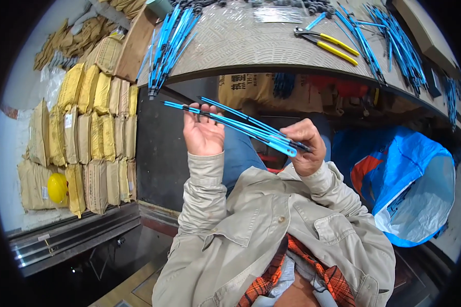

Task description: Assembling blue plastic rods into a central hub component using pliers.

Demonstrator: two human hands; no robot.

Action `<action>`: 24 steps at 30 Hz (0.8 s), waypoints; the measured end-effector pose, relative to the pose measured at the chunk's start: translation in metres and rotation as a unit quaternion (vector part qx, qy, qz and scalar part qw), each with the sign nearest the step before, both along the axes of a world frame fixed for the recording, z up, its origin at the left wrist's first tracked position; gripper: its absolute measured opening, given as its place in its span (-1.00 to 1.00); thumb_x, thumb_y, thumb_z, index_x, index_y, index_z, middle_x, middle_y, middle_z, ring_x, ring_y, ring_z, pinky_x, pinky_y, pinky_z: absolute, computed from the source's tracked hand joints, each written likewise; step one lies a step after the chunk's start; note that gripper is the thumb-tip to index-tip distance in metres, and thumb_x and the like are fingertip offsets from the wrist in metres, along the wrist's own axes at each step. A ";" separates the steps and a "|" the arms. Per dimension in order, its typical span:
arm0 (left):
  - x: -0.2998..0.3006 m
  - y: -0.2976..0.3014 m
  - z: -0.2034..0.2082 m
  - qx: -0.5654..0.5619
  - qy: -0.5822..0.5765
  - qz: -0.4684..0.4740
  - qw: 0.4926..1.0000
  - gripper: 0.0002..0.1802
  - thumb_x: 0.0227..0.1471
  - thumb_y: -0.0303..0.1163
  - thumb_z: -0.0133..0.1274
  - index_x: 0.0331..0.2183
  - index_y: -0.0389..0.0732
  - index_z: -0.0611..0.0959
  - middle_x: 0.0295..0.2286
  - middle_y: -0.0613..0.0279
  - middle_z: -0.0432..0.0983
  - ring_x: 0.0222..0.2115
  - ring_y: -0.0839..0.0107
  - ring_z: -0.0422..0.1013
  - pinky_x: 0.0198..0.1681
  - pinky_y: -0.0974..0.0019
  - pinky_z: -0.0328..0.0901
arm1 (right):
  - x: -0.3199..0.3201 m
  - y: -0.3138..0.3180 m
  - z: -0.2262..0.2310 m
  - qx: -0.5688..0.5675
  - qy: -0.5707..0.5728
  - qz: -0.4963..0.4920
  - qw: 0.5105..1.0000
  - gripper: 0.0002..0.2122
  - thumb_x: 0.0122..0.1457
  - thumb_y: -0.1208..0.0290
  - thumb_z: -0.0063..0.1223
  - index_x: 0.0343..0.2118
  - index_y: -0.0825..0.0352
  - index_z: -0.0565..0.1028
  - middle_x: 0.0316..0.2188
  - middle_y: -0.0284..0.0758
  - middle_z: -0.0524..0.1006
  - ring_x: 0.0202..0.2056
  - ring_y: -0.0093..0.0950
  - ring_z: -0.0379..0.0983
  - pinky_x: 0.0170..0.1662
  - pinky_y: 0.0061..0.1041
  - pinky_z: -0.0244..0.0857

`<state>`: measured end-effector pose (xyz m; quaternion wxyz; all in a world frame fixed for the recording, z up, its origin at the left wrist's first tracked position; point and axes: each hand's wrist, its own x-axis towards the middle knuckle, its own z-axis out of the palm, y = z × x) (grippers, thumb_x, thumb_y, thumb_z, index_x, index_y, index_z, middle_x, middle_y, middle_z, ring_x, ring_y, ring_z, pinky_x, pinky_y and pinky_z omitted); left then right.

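Slim blue strips [241, 126] held slantwise just in front of the table [225, 57].
Left hand [206, 137], palm up, fingers loosely spread, apparently props the left ends; right hand [308, 147] pinches the right ends, probably keeping the bunch together. Strips look long, bright, dark-banded; one has a rounded, holed end.

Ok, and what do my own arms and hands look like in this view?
Your left hand and right hand are bare, with no gloves. Your arms are covered by long, loose, plain beige sleeves, heavily creased along the forearms and reaching about to the wrists. The left cuff is a fitted band in the same beige. I can see no markings or cables on the sleeves.
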<state>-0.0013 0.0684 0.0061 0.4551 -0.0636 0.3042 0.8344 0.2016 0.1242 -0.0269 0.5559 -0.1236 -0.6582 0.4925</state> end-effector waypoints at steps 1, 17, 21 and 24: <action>0.001 0.002 0.001 -0.035 -0.016 0.025 0.999 -0.86 -0.02 -0.23 0.06 -0.42 -0.06 0.53 -0.44 0.27 0.39 -0.39 0.34 0.34 -0.31 0.31 0.26 | 0.001 -0.003 0.001 -0.010 -0.006 0.005 1.000 -0.78 -0.12 0.65 0.15 -0.37 0.32 0.41 -0.34 -0.24 0.44 -0.43 -0.50 0.38 -0.34 -0.66 0.28; -0.085 -0.006 -0.044 0.264 0.061 -0.174 0.947 -0.81 0.07 -0.27 -0.03 -0.32 -0.17 0.50 -0.59 0.40 0.33 -0.71 0.67 0.12 -0.72 0.62 -0.01 | 0.040 0.072 0.038 0.136 -0.186 -0.024 0.973 -0.83 -0.11 0.63 0.11 -0.39 0.37 0.48 -0.42 -0.31 0.49 -0.49 -0.49 0.42 -0.40 -0.60 0.31; -0.047 0.008 -0.006 0.146 0.154 -0.056 0.976 -0.79 0.07 -0.23 -0.03 -0.31 -0.16 0.49 -0.62 0.41 0.31 -0.75 0.71 0.09 -0.76 0.67 -0.05 | 0.086 0.207 0.072 0.104 -0.379 -0.382 0.836 -0.78 0.04 0.26 0.04 -0.41 0.33 0.52 -0.53 -0.33 0.52 -0.47 -0.48 0.45 -0.44 -0.54 0.30; -0.016 0.019 -0.005 0.150 0.142 -0.066 0.976 -0.83 0.08 -0.27 -0.03 -0.32 -0.14 0.50 -0.64 0.41 0.31 -0.74 0.70 0.13 -0.78 0.66 -0.02 | 0.087 0.270 0.074 0.115 -0.583 -0.447 0.668 -0.67 -0.01 0.07 0.01 -0.40 0.27 0.53 -0.47 -0.36 0.54 -0.41 -0.43 0.47 -0.41 -0.48 0.31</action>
